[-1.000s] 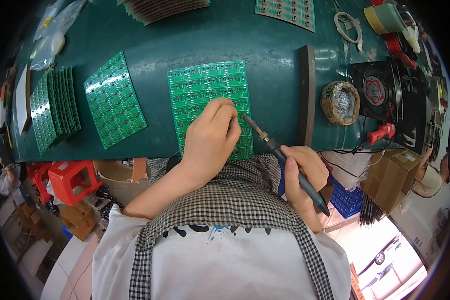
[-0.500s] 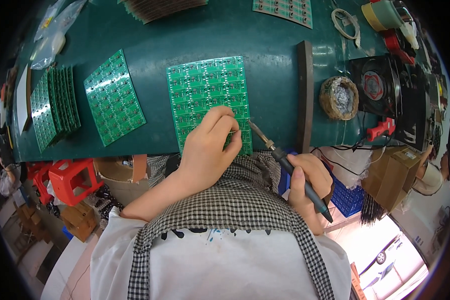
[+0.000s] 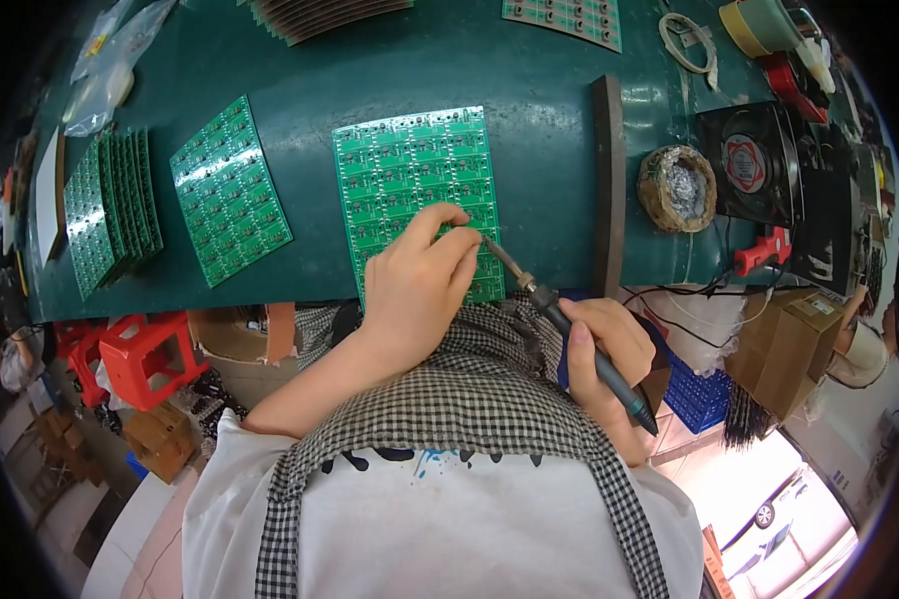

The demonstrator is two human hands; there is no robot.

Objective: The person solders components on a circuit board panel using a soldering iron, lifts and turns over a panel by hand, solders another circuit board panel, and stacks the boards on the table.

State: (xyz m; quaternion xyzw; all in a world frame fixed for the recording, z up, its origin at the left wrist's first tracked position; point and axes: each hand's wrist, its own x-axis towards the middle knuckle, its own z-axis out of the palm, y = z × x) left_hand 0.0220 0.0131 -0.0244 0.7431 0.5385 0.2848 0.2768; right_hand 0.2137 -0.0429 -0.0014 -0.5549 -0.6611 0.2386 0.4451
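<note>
A green circuit board panel [image 3: 415, 155], marked off in rows of small units, lies flat on the green table before me. My left hand [image 3: 410, 290] rests over its lower part. The thumb and fingertips are closed together near the right edge; what they pinch is too small to make out. In my right hand [image 3: 609, 344] is a soldering iron [image 3: 557, 314], gripped like a pen by its dark handle. Its metal tip points up and left and meets the board area just beside my left fingertips; whether it touches the board I cannot tell.
Left of the panel lies another green board [image 3: 232, 195], and beyond it leans a row of boards [image 3: 110, 215]. A dark bar [image 3: 606, 190] stands at right, then a tape-wrapped bowl of silvery foil [image 3: 685, 190] and a black fan [image 3: 749, 165]. More boards [image 3: 320, 15] sit at the back.
My left fingertips have shifted slightly up the panel. The soldering iron's tip has moved left, from the panel's right edge to beside those fingers.
</note>
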